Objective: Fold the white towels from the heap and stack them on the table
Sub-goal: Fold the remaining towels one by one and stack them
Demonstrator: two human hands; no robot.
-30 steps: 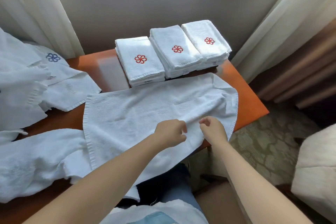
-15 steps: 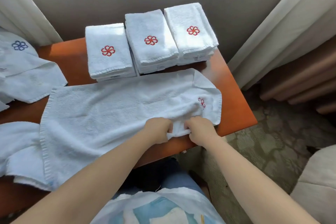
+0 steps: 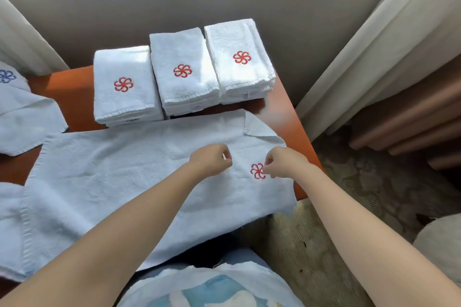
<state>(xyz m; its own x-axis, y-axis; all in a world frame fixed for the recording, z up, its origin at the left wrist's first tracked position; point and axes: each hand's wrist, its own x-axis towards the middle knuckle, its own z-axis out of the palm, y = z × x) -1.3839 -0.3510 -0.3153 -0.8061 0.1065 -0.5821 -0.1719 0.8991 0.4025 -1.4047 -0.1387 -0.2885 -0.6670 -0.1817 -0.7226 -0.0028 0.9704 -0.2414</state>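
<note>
The white terry towel with red flower emblem is spread flat on the orange worktop, its long axis laid from 9 to 3 o'clock, with the emblem toward 3. The left hand and the right hand are held over that end with fingers curled; whether cloth is pinched cannot be told. The towel's 1 o'clock corner is turned over.

Counter: folded towel stacks, three in a row along the back edge. Spread towel lies before them, overhanging the near edge. Unfolded heap sits at the left end.
</note>
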